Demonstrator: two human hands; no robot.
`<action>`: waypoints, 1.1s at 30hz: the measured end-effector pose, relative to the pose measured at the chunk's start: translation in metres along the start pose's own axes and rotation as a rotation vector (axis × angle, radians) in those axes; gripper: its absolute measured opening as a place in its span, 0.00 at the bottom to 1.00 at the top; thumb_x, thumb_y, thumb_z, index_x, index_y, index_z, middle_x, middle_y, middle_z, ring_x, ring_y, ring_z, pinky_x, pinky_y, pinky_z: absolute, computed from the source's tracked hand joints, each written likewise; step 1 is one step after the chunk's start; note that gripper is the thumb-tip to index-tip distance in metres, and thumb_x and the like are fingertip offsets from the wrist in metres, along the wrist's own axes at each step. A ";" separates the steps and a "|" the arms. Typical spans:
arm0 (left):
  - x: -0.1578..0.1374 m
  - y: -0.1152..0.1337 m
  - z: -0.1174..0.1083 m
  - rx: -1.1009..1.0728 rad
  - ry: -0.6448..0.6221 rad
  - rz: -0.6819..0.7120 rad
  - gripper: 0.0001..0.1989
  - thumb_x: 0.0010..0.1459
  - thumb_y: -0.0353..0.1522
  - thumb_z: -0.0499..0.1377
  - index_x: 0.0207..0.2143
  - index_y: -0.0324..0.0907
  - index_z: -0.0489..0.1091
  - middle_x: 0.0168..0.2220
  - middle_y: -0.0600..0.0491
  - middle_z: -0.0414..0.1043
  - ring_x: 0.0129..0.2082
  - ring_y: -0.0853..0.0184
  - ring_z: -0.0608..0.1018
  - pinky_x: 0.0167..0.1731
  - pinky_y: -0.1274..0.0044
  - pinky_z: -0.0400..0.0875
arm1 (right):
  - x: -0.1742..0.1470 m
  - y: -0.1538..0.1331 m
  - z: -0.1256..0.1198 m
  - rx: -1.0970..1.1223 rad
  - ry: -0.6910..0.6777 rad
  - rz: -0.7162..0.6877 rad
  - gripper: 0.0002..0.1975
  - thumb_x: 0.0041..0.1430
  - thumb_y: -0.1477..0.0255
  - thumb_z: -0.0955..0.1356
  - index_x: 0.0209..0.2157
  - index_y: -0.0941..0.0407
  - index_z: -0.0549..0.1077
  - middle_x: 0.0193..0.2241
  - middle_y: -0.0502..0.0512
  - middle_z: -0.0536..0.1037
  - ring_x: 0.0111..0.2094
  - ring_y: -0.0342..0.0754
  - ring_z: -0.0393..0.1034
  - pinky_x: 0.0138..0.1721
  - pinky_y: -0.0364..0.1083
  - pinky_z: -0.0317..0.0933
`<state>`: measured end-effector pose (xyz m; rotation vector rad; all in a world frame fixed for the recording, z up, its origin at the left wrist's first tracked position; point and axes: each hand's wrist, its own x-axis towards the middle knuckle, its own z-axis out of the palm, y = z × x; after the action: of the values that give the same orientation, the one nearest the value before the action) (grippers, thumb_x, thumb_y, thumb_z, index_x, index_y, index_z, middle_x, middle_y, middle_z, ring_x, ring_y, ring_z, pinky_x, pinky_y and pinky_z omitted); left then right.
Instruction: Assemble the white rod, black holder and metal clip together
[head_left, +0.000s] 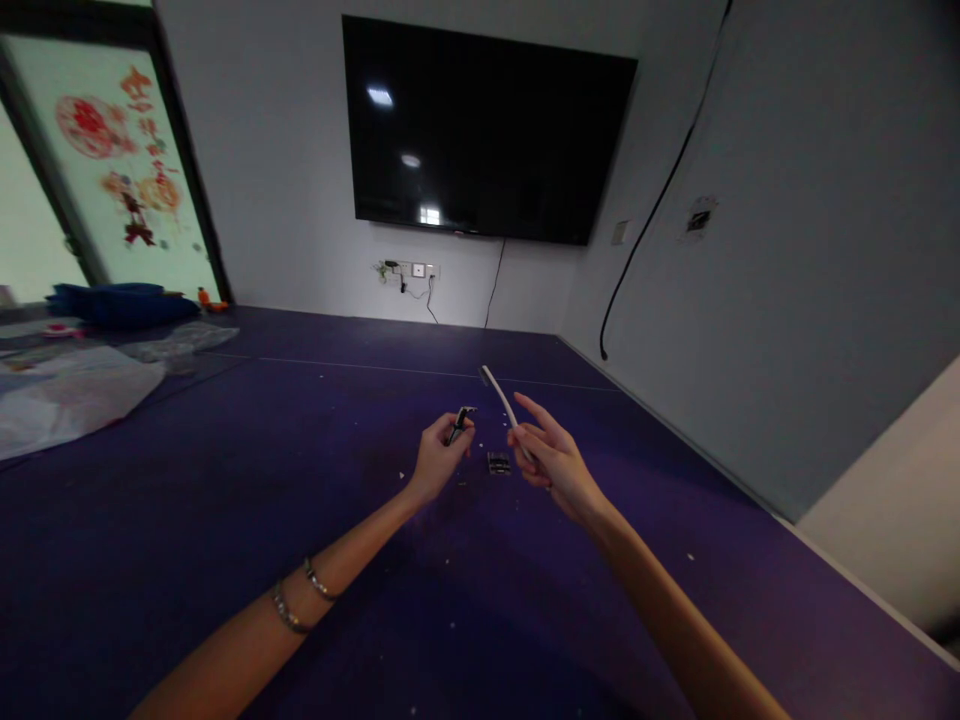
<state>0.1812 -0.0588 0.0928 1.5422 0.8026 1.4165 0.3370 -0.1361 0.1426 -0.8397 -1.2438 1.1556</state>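
My left hand [441, 455] is closed around a small black tool with a pale, metallic-looking head [459, 424]; the head points up and to the right, and its exact kind is too small to tell. In my right hand [553, 455] is a white toothbrush [501, 396], gripped by the handle, with its bristle end up and to the left. The bristles are apart from the tool. Between and just below the hands, a small dark rectangular piece [499, 463] with light markings lies on the purple surface [375, 620].
Small white bits are scattered around the hands. Clear plastic sheeting [82, 395] and a blue bundle [120, 304] lie at the far left. A black television [487, 130] hangs on the wall, above sockets [418, 270] and cords. A black cable [660, 200] hangs at right.
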 end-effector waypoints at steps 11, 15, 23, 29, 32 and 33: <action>-0.005 -0.007 0.002 0.014 0.049 0.076 0.17 0.57 0.43 0.50 0.31 0.38 0.68 0.19 0.58 0.60 0.18 0.75 0.62 0.17 0.82 0.54 | -0.027 0.024 0.008 0.079 0.092 0.132 0.26 0.50 0.67 0.68 0.52 0.48 0.61 0.27 0.46 0.66 0.16 0.34 0.49 0.13 0.35 0.36; -0.006 -0.013 0.000 0.061 0.054 0.111 0.16 0.58 0.42 0.50 0.32 0.39 0.68 0.20 0.58 0.59 0.18 0.75 0.61 0.18 0.82 0.54 | -0.041 0.029 0.014 0.082 0.082 0.162 0.24 0.50 0.66 0.68 0.50 0.50 0.64 0.27 0.47 0.66 0.16 0.33 0.48 0.13 0.35 0.35; -0.010 -0.010 0.001 0.117 0.048 0.143 0.14 0.59 0.40 0.49 0.30 0.39 0.67 0.19 0.58 0.58 0.19 0.74 0.61 0.19 0.82 0.55 | -0.051 0.027 0.021 0.132 0.123 0.163 0.23 0.50 0.65 0.69 0.49 0.50 0.65 0.27 0.46 0.64 0.16 0.33 0.47 0.12 0.36 0.34; -0.011 -0.006 0.001 0.134 0.059 0.160 0.15 0.59 0.41 0.49 0.31 0.39 0.67 0.19 0.58 0.58 0.20 0.73 0.62 0.20 0.81 0.56 | -0.061 0.028 0.029 0.146 0.134 0.226 0.24 0.49 0.65 0.69 0.49 0.49 0.65 0.26 0.46 0.64 0.15 0.33 0.47 0.12 0.35 0.34; -0.014 -0.004 0.002 0.152 0.061 0.177 0.15 0.59 0.40 0.49 0.30 0.40 0.67 0.19 0.58 0.58 0.20 0.73 0.62 0.22 0.81 0.56 | -0.060 0.026 0.032 0.159 0.178 0.202 0.24 0.48 0.65 0.69 0.48 0.50 0.65 0.26 0.46 0.64 0.16 0.33 0.48 0.12 0.36 0.35; -0.015 -0.003 0.003 0.161 0.058 0.181 0.14 0.59 0.40 0.49 0.30 0.40 0.67 0.19 0.59 0.58 0.20 0.73 0.62 0.22 0.81 0.56 | -0.059 0.026 0.032 0.166 0.192 0.191 0.24 0.48 0.65 0.70 0.48 0.50 0.65 0.26 0.46 0.64 0.16 0.33 0.48 0.12 0.35 0.35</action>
<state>0.1823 -0.0719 0.0841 1.7389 0.8465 1.5657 0.3038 -0.1902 0.1081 -0.9346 -0.9126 1.2795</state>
